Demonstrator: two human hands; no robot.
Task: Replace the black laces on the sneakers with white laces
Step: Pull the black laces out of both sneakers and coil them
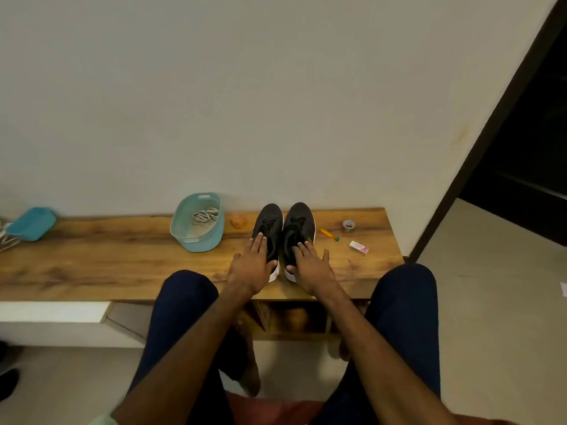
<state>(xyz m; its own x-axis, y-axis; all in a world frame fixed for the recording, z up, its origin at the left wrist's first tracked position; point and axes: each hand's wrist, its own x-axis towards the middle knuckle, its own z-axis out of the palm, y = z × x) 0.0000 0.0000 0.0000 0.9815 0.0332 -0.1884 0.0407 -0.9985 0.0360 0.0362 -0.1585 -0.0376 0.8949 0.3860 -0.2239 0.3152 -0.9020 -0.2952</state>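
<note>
**lace_noob:** Can anybody read any text or a brand in this one?

**benchwarmer:** Nope, nothing legible. Best candidate is the small white box [358, 247] off to the right of the right hand [310, 265], lying on the wooden bench [122, 256]. There's a dark smudge of lettering on top and a pink-purple patch at one end, but it's way too small and blurry to read.

**lace_noob:** And the sneakers [270, 220] under the hands?

**benchwarmer:** Dark on dark, can't tell any logo. Same story for the tape roll [349, 225] further back, right of that hand: just a blur.
</note>
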